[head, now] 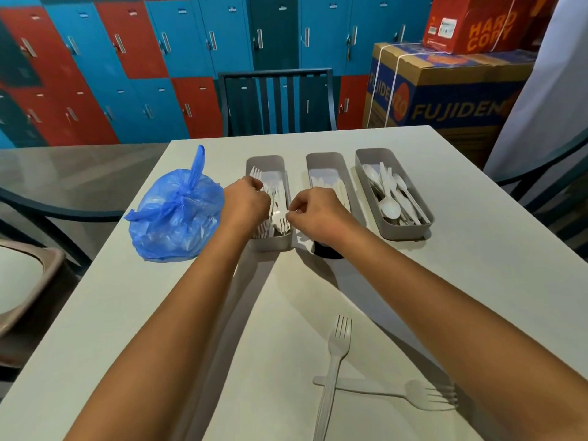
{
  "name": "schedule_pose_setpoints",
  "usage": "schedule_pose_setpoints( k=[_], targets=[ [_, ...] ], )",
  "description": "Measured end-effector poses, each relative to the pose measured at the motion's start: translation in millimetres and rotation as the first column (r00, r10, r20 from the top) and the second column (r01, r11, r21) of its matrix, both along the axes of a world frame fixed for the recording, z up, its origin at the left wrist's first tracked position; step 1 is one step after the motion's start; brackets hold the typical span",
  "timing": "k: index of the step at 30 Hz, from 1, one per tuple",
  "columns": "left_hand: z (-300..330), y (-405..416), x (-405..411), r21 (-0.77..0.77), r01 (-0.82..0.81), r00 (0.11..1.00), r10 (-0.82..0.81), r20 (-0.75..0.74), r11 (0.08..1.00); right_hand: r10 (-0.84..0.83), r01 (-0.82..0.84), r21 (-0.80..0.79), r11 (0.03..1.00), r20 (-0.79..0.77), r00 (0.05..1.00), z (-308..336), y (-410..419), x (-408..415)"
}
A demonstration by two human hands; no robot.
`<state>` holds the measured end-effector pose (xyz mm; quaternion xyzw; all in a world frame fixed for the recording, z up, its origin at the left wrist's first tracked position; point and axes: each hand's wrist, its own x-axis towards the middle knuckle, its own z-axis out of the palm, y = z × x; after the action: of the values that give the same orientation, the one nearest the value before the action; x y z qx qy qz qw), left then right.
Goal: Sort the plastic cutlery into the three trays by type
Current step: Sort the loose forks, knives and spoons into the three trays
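Lockers (pixel 133 58), FUJIDENZO box (pixel 445 93), HARD COPY carton (pixel 477 23)

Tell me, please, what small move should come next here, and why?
Probably release the forks that both hands (left hand, right hand) pinch over the left tray, then fetch the two forks lying loose on the near table.

Bright, even overhead light is seen; soft forearm shadows are cast on the worktop (pixel 413 281), edges are bowed by wide-angle distortion, and slight softness is noted.
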<state>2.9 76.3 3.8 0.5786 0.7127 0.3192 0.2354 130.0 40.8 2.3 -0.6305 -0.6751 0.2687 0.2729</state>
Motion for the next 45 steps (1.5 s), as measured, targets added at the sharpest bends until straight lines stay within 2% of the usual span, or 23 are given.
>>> schedule_pose_setpoints(
  k=[4, 7, 9, 12, 15, 17, 22, 25, 29, 34, 39, 45],
  targets=[
    [0, -5, 1, -0.067, 0.061, 0.988, -0.070, -0.140, 0.996, 0.070, -0.070, -0.040, 0.997, -0.006, 0.998, 5, -14, 16],
    [4, -16, 0, -0.042, 0.080, 0.972, -0.087, -0.218, 0.996, 0.211, -0.207, -0.127, 0.970, 0.025, 0.977, 8, -29, 32],
    [9, -30, 0, -0.012, 0.096, 0.969, -0.096, -0.227, 0.995, 0.296, -0.281, -0.209, 0.937, 0.042, 0.954, 7, -38, 42],
    [18, -63, 6, -0.029, 0.233, 0.958, -0.234, -0.168, 0.972, 0.346, -0.305, -0.286, 0.908, 0.103, 0.933, 2, -50, 55],
    [19, -101, 15, -0.186, 0.393, 0.892, -0.423, -0.161, 0.900, 0.336, -0.275, -0.322, 0.906, 0.151, 0.930, -3, -60, 66],
    [16, -120, 20, -0.317, 0.440, 0.832, -0.514, -0.210, 0.840, 0.338, -0.264, -0.349, 0.899, 0.174, 0.925, -2, -66, 72],
    [-4, -155, 34, -0.530, 0.415, 0.710, -0.628, -0.320, 0.740, 0.468, -0.286, -0.523, 0.803, 0.256, 0.846, 3, -91, 77],
    [-17, -166, 41, -0.585, 0.382, 0.697, -0.639, -0.325, 0.715, 0.528, -0.230, -0.629, 0.743, 0.340, 0.778, 2, -108, 71],
    [-24, -168, 44, -0.585, 0.346, 0.718, -0.608, -0.338, 0.734, 0.555, -0.149, -0.692, 0.707, 0.412, 0.723, -4, -124, 58],
    [-28, -161, 42, -0.576, 0.332, 0.732, -0.590, -0.342, 0.747, 0.566, -0.149, -0.628, 0.764, 0.542, 0.621, -6, -133, 46],
    [-22, -143, 40, -0.530, 0.361, 0.746, -0.579, -0.330, 0.767, 0.430, -0.130, -0.480, 0.867, 0.591, 0.682, -6, -126, 43],
    [-15, -127, 34, -0.304, 0.385, 0.842, -0.467, -0.271, 0.871, 0.405, -0.123, -0.480, 0.869, 0.547, 0.732, -12, -109, 43]
  ],
)
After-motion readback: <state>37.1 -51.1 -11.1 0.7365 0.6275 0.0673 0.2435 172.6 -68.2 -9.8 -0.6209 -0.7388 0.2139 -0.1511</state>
